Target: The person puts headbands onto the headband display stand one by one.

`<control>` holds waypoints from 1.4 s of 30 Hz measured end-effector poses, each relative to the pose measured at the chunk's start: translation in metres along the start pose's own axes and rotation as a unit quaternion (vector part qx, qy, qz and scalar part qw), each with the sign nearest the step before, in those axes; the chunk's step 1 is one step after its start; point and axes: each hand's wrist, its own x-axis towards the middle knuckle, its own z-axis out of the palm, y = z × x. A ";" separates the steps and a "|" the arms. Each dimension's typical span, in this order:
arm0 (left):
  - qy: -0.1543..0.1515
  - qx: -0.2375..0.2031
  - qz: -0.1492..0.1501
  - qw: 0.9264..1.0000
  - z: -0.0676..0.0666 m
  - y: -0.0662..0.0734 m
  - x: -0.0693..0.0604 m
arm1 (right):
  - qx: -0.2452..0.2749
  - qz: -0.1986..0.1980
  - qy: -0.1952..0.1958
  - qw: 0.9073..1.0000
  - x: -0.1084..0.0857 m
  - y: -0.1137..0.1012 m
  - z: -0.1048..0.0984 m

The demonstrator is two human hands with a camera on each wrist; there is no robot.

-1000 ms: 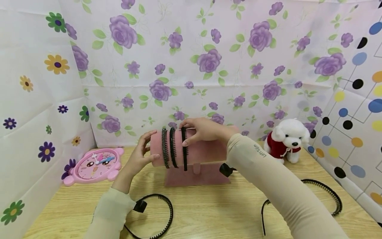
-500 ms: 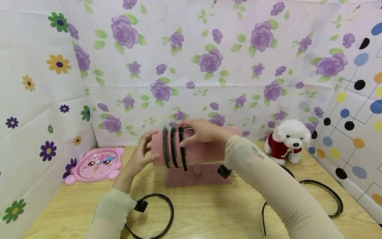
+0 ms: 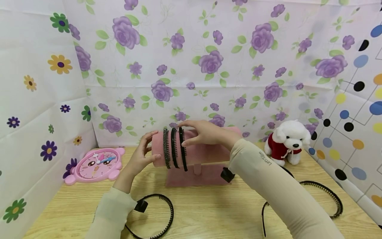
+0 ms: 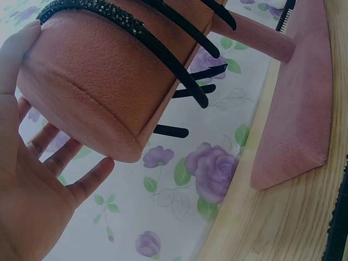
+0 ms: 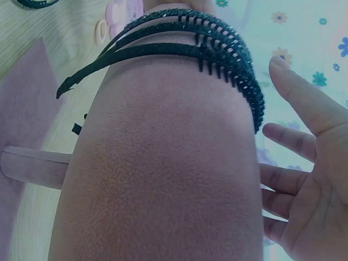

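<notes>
Your left grip [image 3: 139,154] cupped the roll's [image 3: 206,154] end; your right grip [image 3: 207,132], spread, held nothing beside the rightmost band [image 3: 183,159], on the roll toward the desk's [image 3: 203,212] back edge. It looked light, springy, best pinched at its crown.

The roll [image 3: 206,153] is covered in matt, short-napped cloth, much like velvet, and so is the base [image 3: 198,179]. The studded headband [image 4: 109,15] looks rough and glittery, its end smooth. The clock [image 3: 95,166] has the gloss of moulded plastic; the dog [image 3: 290,134] is fluffy plush in a cloth coat [image 3: 278,147]. Wood grain shows on the table [image 3: 209,212]. The creased backdrop [image 3: 191,63] could be paper or plastic film; I can't tell which. The sleeves [image 3: 262,179] look like smooth cloth.
</notes>
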 end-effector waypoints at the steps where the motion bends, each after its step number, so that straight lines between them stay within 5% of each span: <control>1: 0.000 0.001 0.000 1.000 0.000 0.000 0.000 | 0.001 -0.001 0.005 1.000 -0.003 0.000 0.000; 22: -0.003 -0.001 -0.001 1.000 0.001 0.001 -0.001 | -0.036 -0.091 0.140 0.985 -0.076 0.008 -0.020; 36: -0.004 -0.009 0.001 1.000 0.001 0.000 -0.001 | -0.117 -0.025 0.162 0.980 -0.137 0.029 -0.019; 42: -0.003 -0.009 -0.002 1.000 0.002 0.002 -0.001 | -0.118 0.012 0.140 0.983 -0.161 0.041 -0.012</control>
